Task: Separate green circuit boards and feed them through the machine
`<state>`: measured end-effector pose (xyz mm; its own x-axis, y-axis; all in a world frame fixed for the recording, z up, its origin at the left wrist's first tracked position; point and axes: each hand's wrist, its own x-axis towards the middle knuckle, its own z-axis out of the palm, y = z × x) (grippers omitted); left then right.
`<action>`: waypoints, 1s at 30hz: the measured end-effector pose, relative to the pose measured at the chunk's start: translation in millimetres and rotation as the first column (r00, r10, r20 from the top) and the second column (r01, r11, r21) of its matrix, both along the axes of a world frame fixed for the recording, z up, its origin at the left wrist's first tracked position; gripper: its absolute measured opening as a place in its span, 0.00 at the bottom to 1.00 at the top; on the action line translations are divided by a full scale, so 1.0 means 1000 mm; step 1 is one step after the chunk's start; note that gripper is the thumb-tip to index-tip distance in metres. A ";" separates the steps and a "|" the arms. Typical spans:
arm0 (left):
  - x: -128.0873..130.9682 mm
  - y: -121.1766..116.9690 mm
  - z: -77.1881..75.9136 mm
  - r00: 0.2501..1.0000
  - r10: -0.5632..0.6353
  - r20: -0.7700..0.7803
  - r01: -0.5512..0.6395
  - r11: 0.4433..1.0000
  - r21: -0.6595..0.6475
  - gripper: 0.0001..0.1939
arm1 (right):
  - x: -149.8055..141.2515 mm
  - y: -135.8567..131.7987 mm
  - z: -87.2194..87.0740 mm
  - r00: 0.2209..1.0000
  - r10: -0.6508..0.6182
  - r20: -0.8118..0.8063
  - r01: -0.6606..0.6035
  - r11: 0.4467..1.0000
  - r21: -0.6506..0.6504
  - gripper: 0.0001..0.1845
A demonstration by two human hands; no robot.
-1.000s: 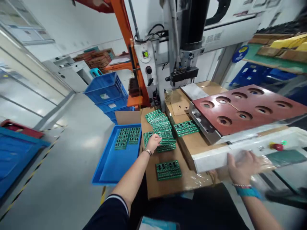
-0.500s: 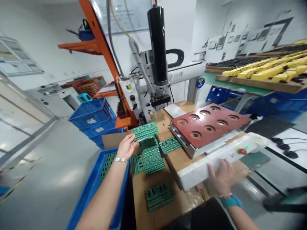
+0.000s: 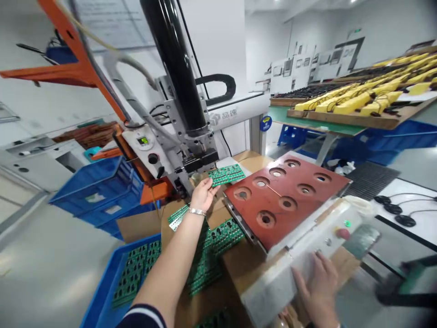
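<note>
My left hand (image 3: 203, 193) pinches the edge of a green circuit board (image 3: 228, 175), held up below the black machine head and left of the red plate (image 3: 273, 196). The plate has several round recesses and sits on a metal base. My right hand (image 3: 320, 287) rests on the front of the white control box (image 3: 273, 287), its thumb and fingers apart and the fingertips near the buttons. Stacked circuit boards (image 3: 208, 269) lie on cardboard beneath my left forearm, which hides part of them. More boards (image 3: 133, 273) fill the blue bin (image 3: 99, 300) at left.
The machine's black cylinder (image 3: 174, 64) hangs over the work area. An orange frame (image 3: 82, 59) and stacked blue crates (image 3: 92, 191) stand at left. Yellow parts (image 3: 351, 105) lie on a table at the far right. A red button (image 3: 342, 233) protrudes from the control box.
My left hand has carried the circuit board rightward, away from the stack and closer to the red plate. My right hand stays at the control box. The camera view has shifted.
</note>
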<state>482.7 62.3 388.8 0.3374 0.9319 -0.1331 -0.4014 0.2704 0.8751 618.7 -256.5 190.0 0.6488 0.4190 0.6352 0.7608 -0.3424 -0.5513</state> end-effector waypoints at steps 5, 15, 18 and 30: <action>0.018 0.003 -0.002 0.999 -0.030 0.019 0.030 1.000 0.001 0.13 | -0.003 -0.001 0.001 1.000 -0.011 -0.027 0.010 1.000 -0.026 0.36; 0.019 -0.002 0.006 0.995 -0.024 0.097 0.021 0.999 0.039 0.07 | -0.003 -0.003 0.005 0.999 -0.009 -0.032 0.008 0.999 -0.047 0.37; 0.018 -0.003 0.008 0.994 -0.026 0.110 0.021 0.999 0.046 0.06 | -0.003 -0.003 0.004 1.000 -0.016 -0.025 0.015 0.999 -0.050 0.37; 0.016 -0.003 0.007 0.993 -0.053 0.109 0.048 0.998 0.050 0.05 | 0.000 -0.002 0.003 1.000 -0.014 -0.005 0.013 0.998 -0.065 0.39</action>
